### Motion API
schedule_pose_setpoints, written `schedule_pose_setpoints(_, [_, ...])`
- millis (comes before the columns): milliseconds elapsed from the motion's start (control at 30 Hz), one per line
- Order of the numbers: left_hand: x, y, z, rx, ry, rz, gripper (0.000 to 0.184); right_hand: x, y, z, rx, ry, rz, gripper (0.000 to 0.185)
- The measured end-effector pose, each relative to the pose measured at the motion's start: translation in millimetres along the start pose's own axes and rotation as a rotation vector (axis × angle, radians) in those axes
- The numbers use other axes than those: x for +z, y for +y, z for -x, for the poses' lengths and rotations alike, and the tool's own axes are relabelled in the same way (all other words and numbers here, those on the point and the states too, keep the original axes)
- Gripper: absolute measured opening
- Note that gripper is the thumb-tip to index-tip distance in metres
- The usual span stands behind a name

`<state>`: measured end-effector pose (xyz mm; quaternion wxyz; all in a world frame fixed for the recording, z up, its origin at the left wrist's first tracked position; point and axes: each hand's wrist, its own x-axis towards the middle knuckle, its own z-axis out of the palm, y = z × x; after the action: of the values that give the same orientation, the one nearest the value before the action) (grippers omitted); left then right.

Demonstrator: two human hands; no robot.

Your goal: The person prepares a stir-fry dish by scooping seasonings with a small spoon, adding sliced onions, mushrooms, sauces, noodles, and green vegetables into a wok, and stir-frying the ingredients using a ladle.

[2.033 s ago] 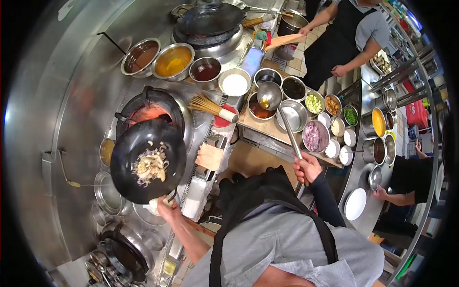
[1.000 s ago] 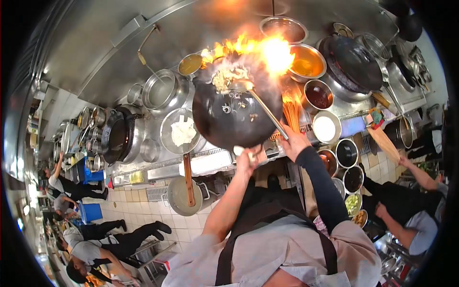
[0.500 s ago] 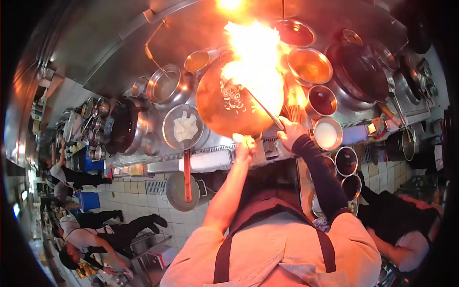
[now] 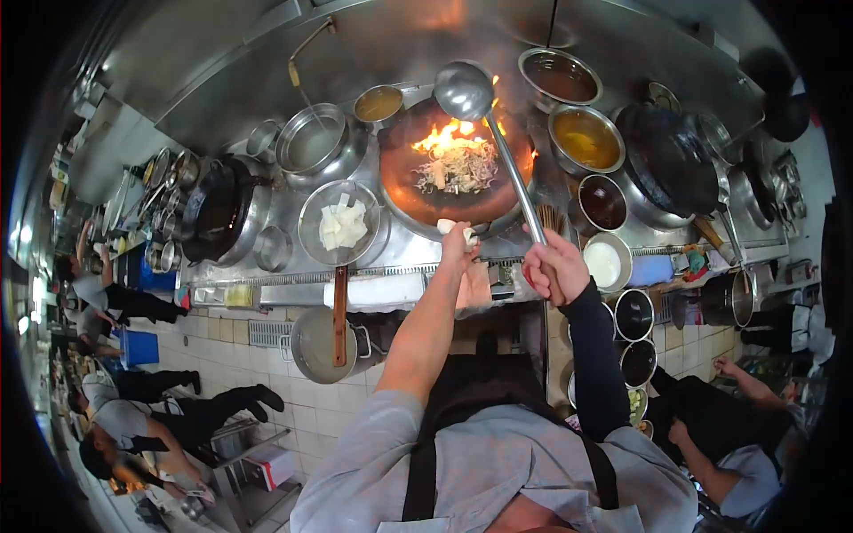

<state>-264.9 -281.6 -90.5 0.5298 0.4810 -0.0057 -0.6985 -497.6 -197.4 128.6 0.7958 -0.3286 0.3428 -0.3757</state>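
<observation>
My left hand [image 4: 457,249] is closed at the near rim of a wok [image 4: 404,188], with a folded white cloth [image 4: 451,229] in its grip. In the wok lies a heap of pale, shredded food [image 4: 458,169], and flames [image 4: 449,138] lick up behind it. My right hand [image 4: 562,266] is wrapped around the long handle of a steel ladle [image 4: 464,91]. The ladle's bowl is raised over the far side of the wok, above the food. Left of the wok, a wooden-handled strainer [image 4: 306,213] holds white pieces [image 4: 342,225].
Right of the wok stand a bowl of yellow liquid [image 4: 586,138], a pot of dark red liquid [image 4: 602,201] and a container of white stuff [image 4: 606,264]. A bamboo brush [image 4: 551,219] is near the ladle handle. A second wok [image 4: 671,160] sits farther right. Co-workers [image 4: 142,417] are on both sides.
The large flames have shrunk to low ones. My right hand has lifted the ladle out of the food, up above the wok. The food now sits heaped in the wok's middle.
</observation>
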Motion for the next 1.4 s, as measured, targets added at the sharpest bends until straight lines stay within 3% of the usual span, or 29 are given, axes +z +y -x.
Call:
schedule_pose_setpoints(33, [-5,-1,-3,-0.039,-0.032,0.029,0.024,-6,14,-8,0.056,-0.136,-0.363,0.047])
schedule_pose_setpoints(133, [-12,4,45,-0.069,-0.017,0.098,0.037,-14,103,-32,0.008,0.363,0.397,0.041])
schedule_pose_setpoints(167, [-32,1,67,-0.065,-0.142,-0.027,0.041,-23,141,-31,-0.138,0.395,0.591,0.037])
schedule_pose_setpoints(200, [-51,-5,93,-0.012,-0.102,-0.229,0.038,-31,179,-31,-0.279,0.455,0.792,0.033])
schedule_pose_setpoints(267, [-88,8,192,-0.02,-0.253,-0.624,0.037,36,154,6,0.024,0.382,0.522,0.031])
schedule_pose_setpoints(333, [-184,-19,234,0.146,-0.415,-0.842,0.046,74,167,33,0.092,0.2,0.277,0.03])
schedule_pose_setpoints(367, [-213,-8,280,-0.038,-0.335,-0.871,0.058,96,173,45,0.16,0.07,0.207,0.029])
schedule_pose_setpoints(400, [-263,-21,302,0.052,-0.155,-0.996,0.069,116,177,52,0.213,-0.05,0.138,0.028])
schedule_pose_setpoints(433, [-308,-34,325,-0.093,0.076,-0.932,0.08,142,178,63,0.336,-0.131,0.044,0.027])
schedule_pose_setpoints(500, [-468,-119,331,0.313,0.609,-1.431,0.065,179,201,70,0.572,-0.322,-0.07,0.027])
schedule_pose_setpoints(533, [-491,-120,368,0.054,0.789,-1.159,0.049,198,213,71,0.676,-0.408,-0.13,0.027])
schedule_pose_setpoints(600, [-587,-167,409,-0.071,0.945,-0.6,0.041,223,262,58,0.931,-0.462,-0.279,0.026])
schedule_pose_setpoints(633, [-616,-195,433,-0.032,1.039,-0.16,0.037,236,289,47,1.044,-0.459,-0.285,0.023])
schedule_pose_setpoints(667, [-634,-219,456,0.01,1.099,0.285,0.034,251,318,37,1.034,-0.465,-0.057,0.019])
schedule_pose_setpoints(733, [-639,-237,509,-0.164,1.213,0.449,0.032,269,403,33,0.76,-0.36,0.653,0.025])
schedule_pose_setpoints(767, [-648,-251,528,-0.177,1.177,0.163,0.031,281,417,30,0.581,-0.39,1.086,0.029])
schedule_pose_setpoints(833, [-669,-286,556,-0.193,1.063,-0.402,0.031,231,500,-1,0.086,-0.503,1.467,0.021])
schedule_pose_setpoints(867, [-664,-298,570,-0.138,1.058,-0.293,0.029,208,541,-17,-0.179,-0.479,1.663,0.017])
schedule_pose_setpoints(967, [-628,-331,584,0.016,1.038,0.083,0.025,189,564,-40,-0.142,-0.557,1.681,0.031])
schedule_pose_setpoints(1000, [-618,-342,586,0.049,1.033,0.239,0.023,204,553,-38,0.2,-0.456,1.449,0.028])
schedule_pose_setpoints(1033, [-613,-351,589,-0.065,0.983,0.281,0.025,225,528,-31,0.521,-0.346,1.192,0.026])
schedule_pose_setpoints(1067, [-602,-353,590,-0.139,1.018,0.135,0.025,239,511,-25,0.818,-0.226,0.911,0.023])
schedule_pose_setpoints(1133, [-571,-341,593,-0.283,1.072,-0.162,0.026,232,501,-22,0.955,-0.228,0.575,0.016])
schedule_pose_setpoints(1233, [-604,-382,576,-0.173,0.961,-0.513,0.03,234,466,-4,0.98,-0.215,0.288,0.011])
schedule_pose_setpoints(1400, [-608,-337,551,-0.08,0.956,-0.519,0.03,250,387,22,0.948,-0.252,0.11,0.014])
